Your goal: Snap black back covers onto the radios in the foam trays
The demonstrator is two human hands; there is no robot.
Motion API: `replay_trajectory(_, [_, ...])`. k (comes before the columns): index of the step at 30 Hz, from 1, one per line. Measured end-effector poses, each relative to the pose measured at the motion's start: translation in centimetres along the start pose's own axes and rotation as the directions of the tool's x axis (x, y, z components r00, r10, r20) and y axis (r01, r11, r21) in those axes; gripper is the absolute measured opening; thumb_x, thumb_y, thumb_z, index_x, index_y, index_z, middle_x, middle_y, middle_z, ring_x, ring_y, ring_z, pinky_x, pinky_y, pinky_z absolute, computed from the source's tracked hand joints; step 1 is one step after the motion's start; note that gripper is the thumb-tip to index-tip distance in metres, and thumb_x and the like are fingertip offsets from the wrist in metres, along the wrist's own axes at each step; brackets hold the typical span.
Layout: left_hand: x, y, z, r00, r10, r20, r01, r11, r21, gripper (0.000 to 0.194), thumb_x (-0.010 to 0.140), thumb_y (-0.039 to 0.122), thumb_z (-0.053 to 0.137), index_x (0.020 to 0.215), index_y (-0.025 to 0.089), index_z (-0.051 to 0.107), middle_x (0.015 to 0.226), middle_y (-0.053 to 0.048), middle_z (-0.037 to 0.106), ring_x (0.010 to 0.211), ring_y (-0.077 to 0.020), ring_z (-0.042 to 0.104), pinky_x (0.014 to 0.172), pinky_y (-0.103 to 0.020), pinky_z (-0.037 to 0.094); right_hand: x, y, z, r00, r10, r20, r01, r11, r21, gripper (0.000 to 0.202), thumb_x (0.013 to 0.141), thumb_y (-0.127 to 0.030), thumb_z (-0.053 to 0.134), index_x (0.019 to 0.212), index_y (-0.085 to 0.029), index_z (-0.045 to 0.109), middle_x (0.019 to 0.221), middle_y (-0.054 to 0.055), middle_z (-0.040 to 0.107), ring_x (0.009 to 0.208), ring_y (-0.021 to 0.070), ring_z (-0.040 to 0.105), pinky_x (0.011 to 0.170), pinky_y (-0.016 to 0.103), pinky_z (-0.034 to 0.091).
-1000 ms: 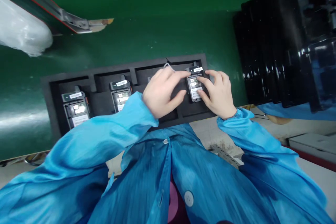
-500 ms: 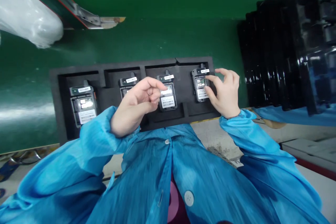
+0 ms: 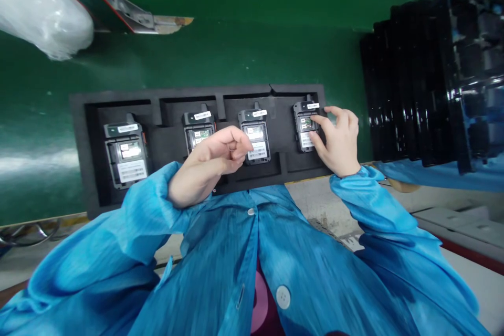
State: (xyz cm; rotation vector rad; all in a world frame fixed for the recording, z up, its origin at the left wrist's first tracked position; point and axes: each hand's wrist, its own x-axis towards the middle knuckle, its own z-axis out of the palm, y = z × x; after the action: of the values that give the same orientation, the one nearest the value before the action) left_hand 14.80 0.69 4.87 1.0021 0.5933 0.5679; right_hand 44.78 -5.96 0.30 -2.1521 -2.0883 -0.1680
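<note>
A black foam tray (image 3: 84, 168) lies across the green surface with several small black devices in its pockets, each with white labels. My right hand (image 3: 339, 143) rests on the rightmost device (image 3: 305, 125), fingertips touching its face and side. My left hand (image 3: 212, 163) hovers over the tray's near edge, between the second device (image 3: 198, 128) and the third device (image 3: 255, 134), with fingers curled and thumb pinched to forefinger; whether anything small is in the pinch cannot be made out. The leftmost device (image 3: 126, 153) sits untouched.
A stack of glossy black trays (image 3: 425, 89) stands at the right on blue film. A clear plastic-wrapped bundle (image 3: 39, 16) and a metal rail (image 3: 129, 16) sit at the upper left. White flat pieces (image 3: 457, 220) lie lower right. My blue coat fills the foreground.
My left hand left the rightmost device and drew back toward me, closing into a pinch, which uncovered the third device. My right hand stayed on the rightmost device. The view shifted slightly.
</note>
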Motion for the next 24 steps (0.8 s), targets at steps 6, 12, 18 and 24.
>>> replay_trajectory(6, [-0.3, -0.1, -0.3, 1.000, -0.004, 0.016, 0.004, 1.000, 0.012, 0.017, 0.073, 0.017, 0.060, 0.090, 0.019, 0.058, 0.074, -0.001, 0.041, 0.067, -0.0132, 0.038, 0.060, -0.031, 0.028, -0.7, 0.2, -0.8, 1.000, -0.010, 0.028, 0.010, 1.000, 0.003, 0.043, 0.092, -0.042, 0.049, 0.132, -0.027, 0.055, 0.142, 0.007, 0.042, 0.126, 0.0312, 0.037, 0.104, 0.050, 0.038])
replay_trajectory(12, [-0.6, -0.4, -0.7, 0.999, -0.034, 0.025, 0.034, 0.999, -0.002, 0.016, 0.075, 0.016, 0.059, 0.091, 0.018, 0.058, 0.076, -0.001, 0.041, 0.069, -0.0122, 0.038, 0.061, -0.030, 0.028, -2.2, -0.1, -1.3, 0.999, 0.006, -0.032, -0.006, 1.000, 0.009, 0.037, 0.092, -0.038, 0.050, 0.126, -0.029, 0.062, 0.143, 0.004, 0.043, 0.128, 0.0296, 0.036, 0.108, 0.049, 0.034])
replay_trajectory(18, [-0.5, -0.5, -0.5, 0.998, -0.037, 0.049, 0.037, 0.999, 0.004, 0.017, 0.074, 0.019, 0.061, 0.091, 0.019, 0.058, 0.075, -0.001, 0.042, 0.067, -0.0135, 0.037, 0.060, -0.031, 0.027, -2.5, 0.1, -1.5, 0.997, -0.039, 0.066, 0.041, 0.999, -0.028, 0.040, 0.092, -0.041, 0.049, 0.130, -0.031, 0.058, 0.144, 0.003, 0.043, 0.130, 0.0304, 0.035, 0.107, 0.049, 0.034])
replay_trajectory(24, [-1.0, -0.4, -0.1, 0.995, -0.031, 0.094, 0.032, 0.999, -0.009, 0.020, 0.074, 0.015, 0.058, 0.094, 0.017, 0.058, 0.077, -0.001, 0.043, 0.072, -0.0130, 0.039, 0.065, -0.030, 0.030, -0.9, -1.0, -1.6, 1.000, -0.028, 0.010, 0.028, 1.000, -0.006, 0.039, 0.091, -0.041, 0.051, 0.127, -0.029, 0.059, 0.144, 0.005, 0.040, 0.129, 0.0302, 0.035, 0.108, 0.049, 0.034])
